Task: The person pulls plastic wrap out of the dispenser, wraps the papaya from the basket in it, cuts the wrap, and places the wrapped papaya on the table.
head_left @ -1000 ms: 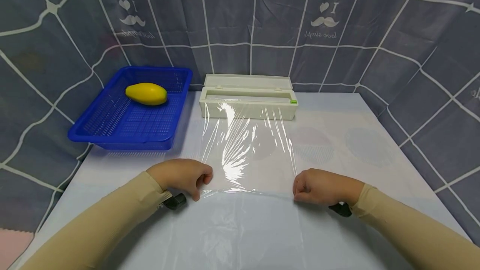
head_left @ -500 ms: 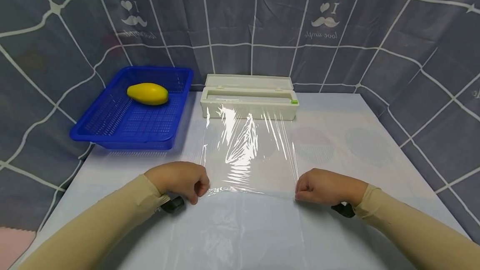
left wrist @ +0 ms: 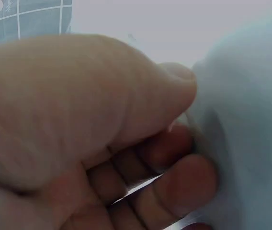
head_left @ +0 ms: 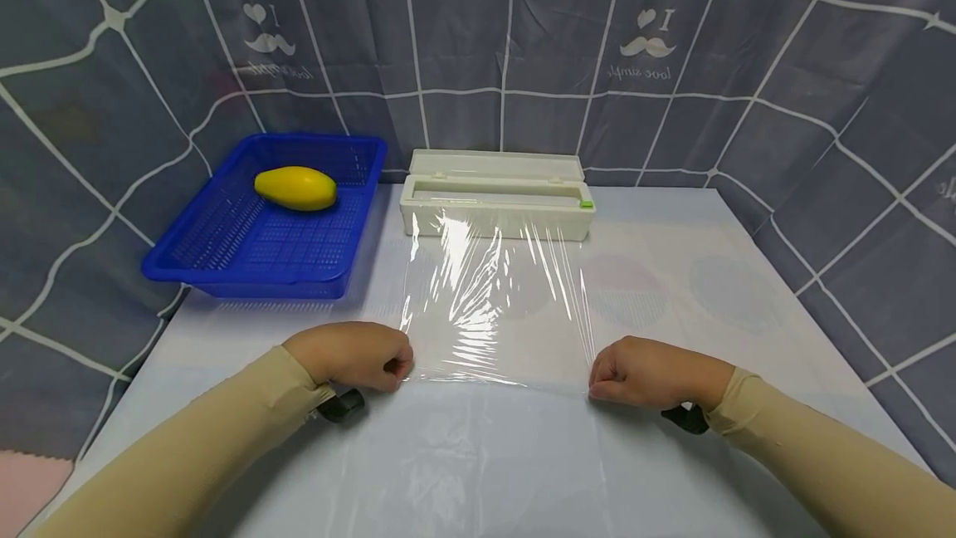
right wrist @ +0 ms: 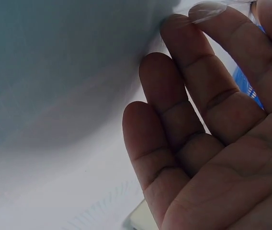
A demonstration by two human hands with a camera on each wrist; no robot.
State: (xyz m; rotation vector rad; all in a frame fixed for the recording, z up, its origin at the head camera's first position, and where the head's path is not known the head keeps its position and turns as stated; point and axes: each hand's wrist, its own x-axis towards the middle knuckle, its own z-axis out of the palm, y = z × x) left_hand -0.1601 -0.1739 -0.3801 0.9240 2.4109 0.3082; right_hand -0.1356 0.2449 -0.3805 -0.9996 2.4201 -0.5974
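A sheet of clear cling film [head_left: 478, 314] stretches from the white dispenser box [head_left: 496, 221] toward the near side, low over the table. At its near left corner my left hand [head_left: 351, 353] pinches the film between thumb and curled fingers. The right hand [head_left: 653, 372] pinches the near right corner; in the right wrist view, film [right wrist: 210, 12] wraps over a fingertip while the other fingers [right wrist: 162, 81] are loosely bent. The box lid [head_left: 496, 164] stands raised at the back, and a green slider [head_left: 586, 203] sits at the box's right end.
A blue plastic basket [head_left: 246, 272] stands at the back left, holding a yellow papaya-like fruit [head_left: 295, 188]. A grey checked curtain [head_left: 463, 40] encloses the back and sides. Pale cloth [head_left: 478, 471] covers the table.
My left hand has shifted slightly left, its thumb and fingers closing onto the film corner. The film's left edge looks tauter. The right hand has barely moved.
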